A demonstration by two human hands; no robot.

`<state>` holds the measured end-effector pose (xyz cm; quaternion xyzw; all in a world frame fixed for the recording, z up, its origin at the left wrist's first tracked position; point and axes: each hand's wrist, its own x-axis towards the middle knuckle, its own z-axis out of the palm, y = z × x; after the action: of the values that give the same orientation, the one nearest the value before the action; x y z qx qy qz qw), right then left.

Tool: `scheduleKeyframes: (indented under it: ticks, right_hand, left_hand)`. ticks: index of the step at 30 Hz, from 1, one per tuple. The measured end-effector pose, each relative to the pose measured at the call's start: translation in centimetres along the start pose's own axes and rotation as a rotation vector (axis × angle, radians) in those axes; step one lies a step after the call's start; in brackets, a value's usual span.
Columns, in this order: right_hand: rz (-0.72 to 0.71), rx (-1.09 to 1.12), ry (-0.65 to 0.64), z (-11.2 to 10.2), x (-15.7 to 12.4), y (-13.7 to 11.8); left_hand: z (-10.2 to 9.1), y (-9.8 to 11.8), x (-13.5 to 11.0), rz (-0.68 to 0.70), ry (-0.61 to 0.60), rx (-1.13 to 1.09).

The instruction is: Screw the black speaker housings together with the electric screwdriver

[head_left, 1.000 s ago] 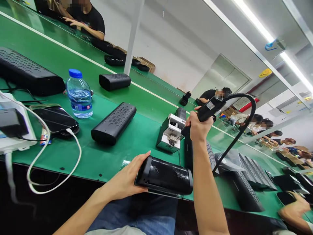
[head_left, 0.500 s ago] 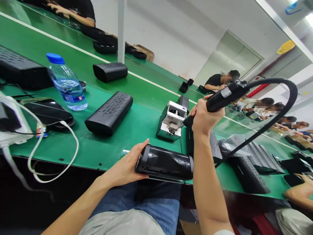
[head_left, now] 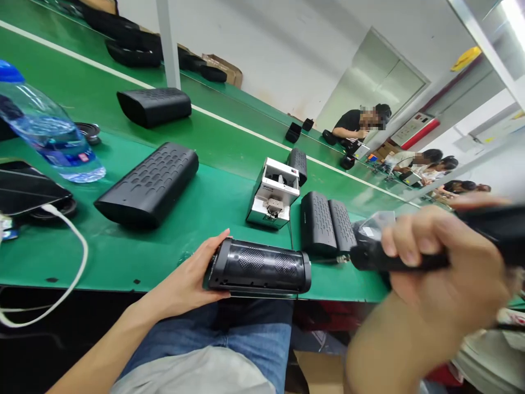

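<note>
My left hand [head_left: 197, 273] grips one end of a black speaker body [head_left: 262, 269] at the table's near edge. Its shiny side with perforated metal patches faces up. My right hand [head_left: 455, 268], blurred by motion, is wrapped round a black electric screwdriver [head_left: 373, 257]. The tool lies nearly level, its metal tip pointing left, well apart from the speaker body in my left hand. Beyond that body stands a white screw feeder [head_left: 273, 197]. Behind the screwdriver tip are two black speaker housings [head_left: 320, 221] with oval-patterned faces.
Another patterned housing [head_left: 150, 183] lies left of the feeder, and one more [head_left: 153, 106] rests farther back. A water bottle [head_left: 61, 137], a phone [head_left: 30, 186] and a white cable [head_left: 80, 257] occupy the left side. Co-workers [head_left: 361, 123] sit along the line at right.
My right hand has swung the screwdriver from above the feeder area down to the right, turning it nearly level. The view has shifted right; my left hand keeps its hold on the speaker body.
</note>
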<state>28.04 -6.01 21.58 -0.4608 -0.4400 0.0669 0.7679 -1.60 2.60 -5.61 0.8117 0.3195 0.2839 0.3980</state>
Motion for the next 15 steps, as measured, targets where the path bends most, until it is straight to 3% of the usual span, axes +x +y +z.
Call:
scheduleKeyframes:
  ticks: [4, 9, 12, 15]
  right_hand:
    - [0.084, -0.185, 0.051, -3.6, -2.3, -2.6]
    - [0.056, -0.197, 0.188, -2.3, -4.6, -2.5]
    - [0.072, -0.188, 0.179, -1.7, -4.7, -2.3]
    - [0.058, -0.186, 0.108, -2.9, -4.5, -1.9]
  left_hand:
    - [-0.1, -0.1, 0.0, -0.040, -0.006, -0.011]
    - [-0.1, -0.1, 0.1, -0.069, -0.017, -0.025]
    - [0.0, -0.2, 0.1, -0.066, -0.012, -0.009]
    - [0.2, -0.6, -0.1, -0.055, 0.004, 0.006]
